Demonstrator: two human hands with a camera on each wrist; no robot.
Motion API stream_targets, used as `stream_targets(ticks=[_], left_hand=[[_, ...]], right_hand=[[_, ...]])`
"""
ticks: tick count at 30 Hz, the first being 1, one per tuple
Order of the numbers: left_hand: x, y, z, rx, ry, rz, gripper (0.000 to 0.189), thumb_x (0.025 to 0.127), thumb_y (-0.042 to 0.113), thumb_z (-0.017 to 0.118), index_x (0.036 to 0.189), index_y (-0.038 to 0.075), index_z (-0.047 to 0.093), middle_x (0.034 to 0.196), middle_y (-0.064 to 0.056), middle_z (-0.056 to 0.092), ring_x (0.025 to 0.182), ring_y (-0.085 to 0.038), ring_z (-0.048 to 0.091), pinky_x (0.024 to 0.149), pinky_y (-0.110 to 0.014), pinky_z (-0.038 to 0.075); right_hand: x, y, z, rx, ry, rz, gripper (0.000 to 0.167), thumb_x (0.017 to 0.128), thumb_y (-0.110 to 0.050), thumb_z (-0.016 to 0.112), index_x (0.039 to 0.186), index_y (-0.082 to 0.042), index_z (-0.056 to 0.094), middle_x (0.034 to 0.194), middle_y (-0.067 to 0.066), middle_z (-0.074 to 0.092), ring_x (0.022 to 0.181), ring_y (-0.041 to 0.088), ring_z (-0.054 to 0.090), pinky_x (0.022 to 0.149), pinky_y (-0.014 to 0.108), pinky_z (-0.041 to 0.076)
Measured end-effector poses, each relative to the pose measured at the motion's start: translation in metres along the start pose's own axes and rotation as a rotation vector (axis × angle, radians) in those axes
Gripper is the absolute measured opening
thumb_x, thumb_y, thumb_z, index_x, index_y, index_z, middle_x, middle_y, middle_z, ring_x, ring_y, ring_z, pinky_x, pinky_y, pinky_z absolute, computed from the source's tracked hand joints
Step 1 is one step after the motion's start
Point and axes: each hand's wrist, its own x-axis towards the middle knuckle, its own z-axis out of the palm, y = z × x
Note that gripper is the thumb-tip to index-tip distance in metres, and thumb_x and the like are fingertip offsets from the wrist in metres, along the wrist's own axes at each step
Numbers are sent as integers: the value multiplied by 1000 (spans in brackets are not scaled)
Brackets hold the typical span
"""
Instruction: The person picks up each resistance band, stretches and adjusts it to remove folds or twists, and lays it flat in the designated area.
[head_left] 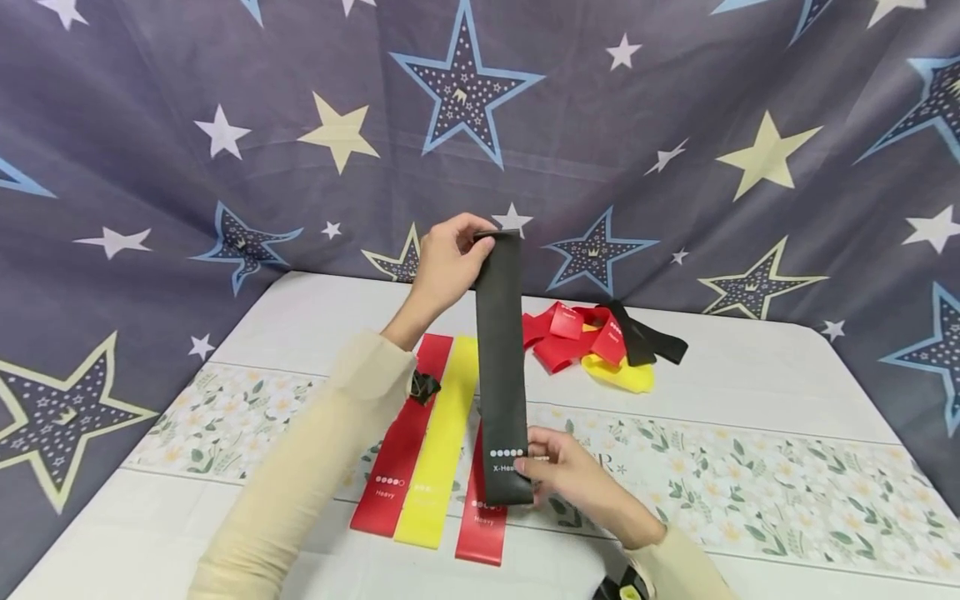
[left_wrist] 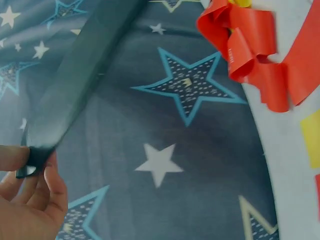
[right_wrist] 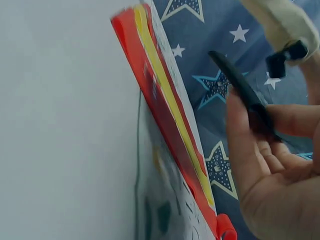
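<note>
A black resistance band [head_left: 502, 358], printed "X-Heavy" near its lower end, is stretched out lengthwise between the two hands. My left hand [head_left: 452, 254] pinches its top end between thumb and fingers, as the left wrist view also shows at the band's end [left_wrist: 42, 145]. Lower down, my right hand [head_left: 566, 471] grips the other end by its right edge, thumb in front. Flat on the table beneath lie a red band [head_left: 386, 467] marked "Heavy", a yellow band [head_left: 435, 467] beside it, and another red band [head_left: 480, 533] partly hidden behind the black one.
Toward the back right of the table [head_left: 750, 375] lies a loose heap of red bands [head_left: 558, 346], with a yellow band [head_left: 622, 375] and a black band [head_left: 660, 342] among them. A floral strip [head_left: 675, 467] crosses the white tabletop. Behind it hangs a star-patterned cloth [head_left: 600, 150].
</note>
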Motion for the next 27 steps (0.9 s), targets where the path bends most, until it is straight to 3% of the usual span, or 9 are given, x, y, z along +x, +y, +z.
stream_targets(ticks=[6,12,16,20,27], left_hand=[[-3,-19,16,-70,-48,-181,17,92,8,59,107,3,67,99,-16,70,83,-25,64,69,-26,47],[-2,-35,31,-138,-33,-357,18,91,8,60,106,3,69,105,-16,69,92,-26,65,71,-26,49],[-5,-48,42,-111,-51,-409,20,90,9,60,107,4,69,110,-15,67,100,-25,63,81,-32,51],[-11,-58,53,-82,-115,-450,21,92,10,58,110,4,68,114,-15,64,105,-28,60,87,-38,50],[-24,-75,72,5,-216,-541,19,94,10,55,108,2,65,119,-17,64,110,-29,62,86,-38,52]], right_hand=[[-12,5,8,96,-69,26,36,89,-2,57,123,10,50,100,11,69,74,14,67,57,23,55],[-21,9,9,133,-105,3,36,89,-1,56,121,13,49,94,8,69,74,14,67,60,23,56],[-27,14,9,156,-147,-9,35,90,-1,55,121,14,47,91,8,70,75,13,70,61,22,56],[-32,18,9,176,-166,-6,35,92,-1,55,122,14,46,94,13,70,76,14,71,61,22,56],[-42,26,8,232,-187,37,33,92,-3,55,121,11,48,90,8,69,78,15,71,63,22,56]])
